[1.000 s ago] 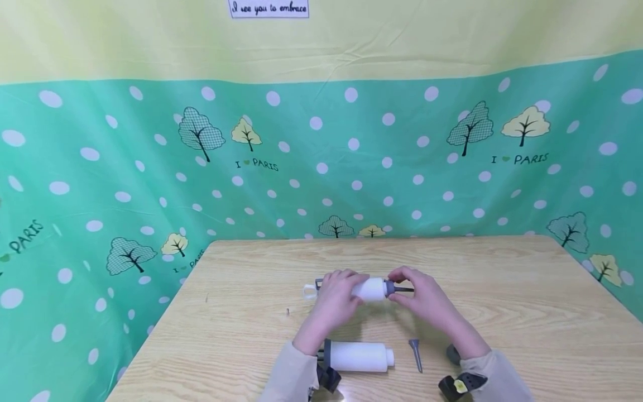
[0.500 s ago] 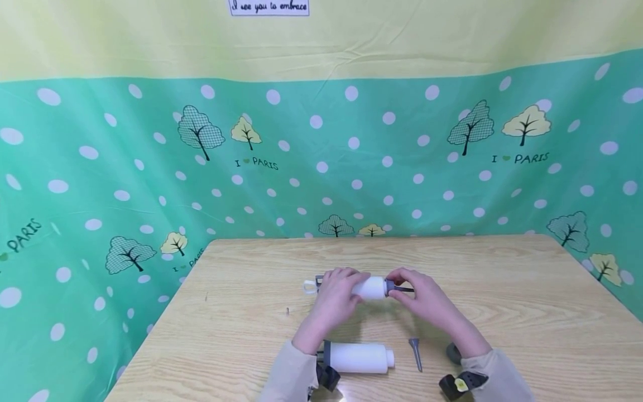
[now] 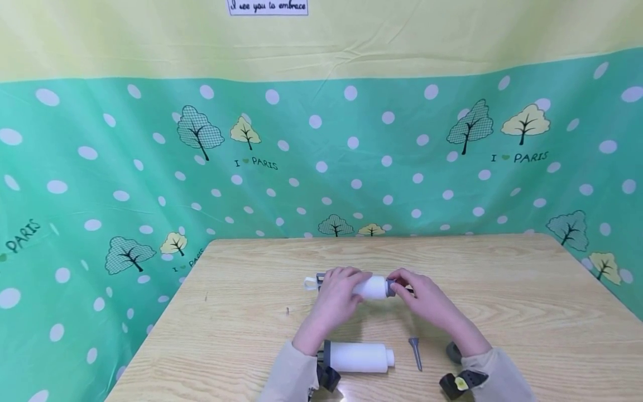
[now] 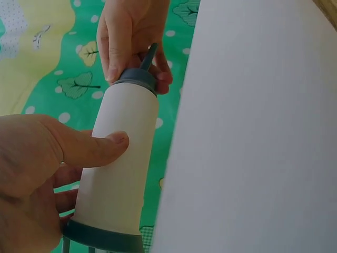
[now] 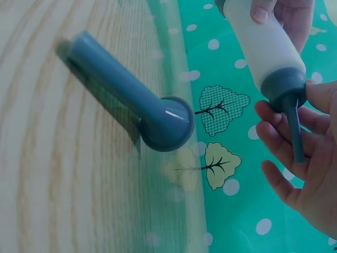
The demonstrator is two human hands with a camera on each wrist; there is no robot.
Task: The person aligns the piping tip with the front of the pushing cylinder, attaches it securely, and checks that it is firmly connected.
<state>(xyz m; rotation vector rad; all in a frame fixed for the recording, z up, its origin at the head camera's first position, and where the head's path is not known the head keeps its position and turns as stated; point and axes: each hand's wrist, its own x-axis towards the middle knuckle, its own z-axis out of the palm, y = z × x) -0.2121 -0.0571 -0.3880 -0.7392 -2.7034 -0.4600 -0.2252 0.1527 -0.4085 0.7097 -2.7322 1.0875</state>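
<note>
My left hand [image 3: 340, 296] grips a white syringe-like barrel [image 3: 370, 287], thumb laid across it and fingers behind. A pale ring handle [image 3: 310, 283] and dark frame stick out at its left end. On the right end sits a grey nozzle cap [image 5: 283, 88] with a thin spout [image 5: 296, 134]. My right hand [image 3: 421, 293] pinches this cap between thumb and fingers, the other fingers spread beside the spout. The barrel is held lengthwise above the table. In the left wrist view a dark collar [image 4: 105, 238] rings the barrel's handle end.
A second white barrel [image 3: 359, 357] lies nearer me, partly behind my left wrist. Right of it lies a loose grey nozzle [image 3: 414, 353]. A round dark grey part [image 3: 453, 353] is half hidden by my right wrist. A tiny dark bit [image 3: 288, 311] lies left on the wooden table [image 3: 226, 335].
My right thumb and fingers have shifted round the nozzle cap, covering more of the spout in the head view. The left hand keeps its hold on the barrel, nearly still.
</note>
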